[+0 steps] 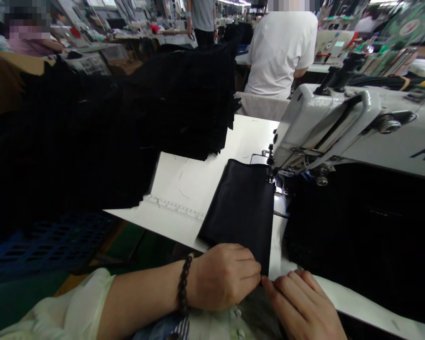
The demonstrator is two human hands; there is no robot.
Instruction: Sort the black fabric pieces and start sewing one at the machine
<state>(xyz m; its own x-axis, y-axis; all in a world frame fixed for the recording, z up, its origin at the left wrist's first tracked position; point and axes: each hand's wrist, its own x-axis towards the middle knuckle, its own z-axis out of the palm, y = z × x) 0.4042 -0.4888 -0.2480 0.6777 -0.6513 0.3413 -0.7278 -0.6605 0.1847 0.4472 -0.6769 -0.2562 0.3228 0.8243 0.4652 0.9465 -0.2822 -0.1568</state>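
A folded piece of black fabric (pixel 243 203) lies on the white sewing table (pixel 184 184), its far right corner under the needle area of a white sewing machine (pixel 301 127). My left hand (pixel 225 276), with a dark beaded bracelet at the wrist, is closed on the near end of the fabric, at the table's front edge. Beside it on the right, my right hand (pixel 301 302) pinches the fabric's near right corner, its fingertips close to those of my left hand.
Stacked black cloth (pixel 184 104) fills the left side, above a blue crate (pixel 56 245). More black fabric (pixel 368 226) lies right of the needle. A printed ruler (pixel 177 206) runs along the table. A person in a white shirt (pixel 281 52) sits ahead; others are farther back.
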